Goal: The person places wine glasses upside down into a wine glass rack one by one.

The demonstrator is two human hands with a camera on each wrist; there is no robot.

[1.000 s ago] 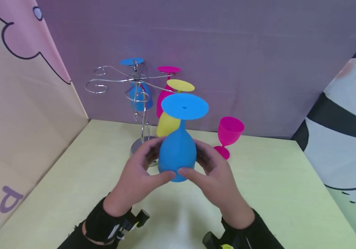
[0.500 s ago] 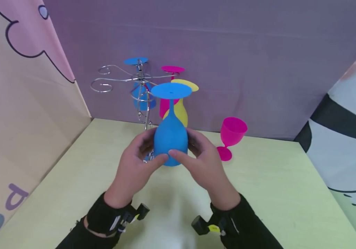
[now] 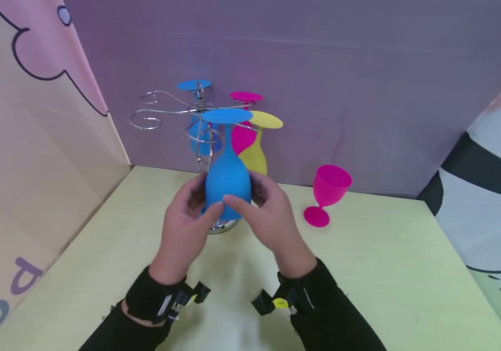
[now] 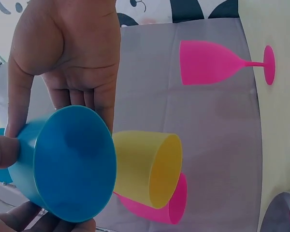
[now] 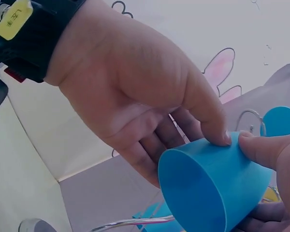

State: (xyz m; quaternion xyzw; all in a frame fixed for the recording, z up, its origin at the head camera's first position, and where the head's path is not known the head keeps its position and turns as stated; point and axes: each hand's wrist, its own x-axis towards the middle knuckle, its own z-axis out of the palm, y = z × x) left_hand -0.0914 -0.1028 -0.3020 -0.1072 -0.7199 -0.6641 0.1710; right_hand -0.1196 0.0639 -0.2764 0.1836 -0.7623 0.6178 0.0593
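Observation:
An upside-down blue goblet [image 3: 228, 170] is held between my left hand [image 3: 182, 226] and right hand [image 3: 270, 214]. The fingers wrap the sides of its bowl and both thumbs press its near face, almost meeting. Its foot is uppermost, in front of a chrome wire rack [image 3: 176, 112]; whether its stem touches a rack arm cannot be told. In the left wrist view, the mouth of the blue goblet [image 4: 75, 164] faces the camera. Another blue goblet [image 3: 194, 86], a pink goblet [image 3: 246, 97] and a yellow goblet [image 3: 254, 156] hang inverted on the rack.
A second pink goblet [image 3: 331, 185] stands upright on the pale table [image 3: 377, 263], right of the rack. Two curled rack arms at the left bear no goblet. The rack's round base [image 3: 224, 227] shows under my hands. Printed cloth walls enclose the table.
Both hands have carried the blue goblet away from me and leftward, closer to the rack. My grip looks the same. The view has shifted slightly.

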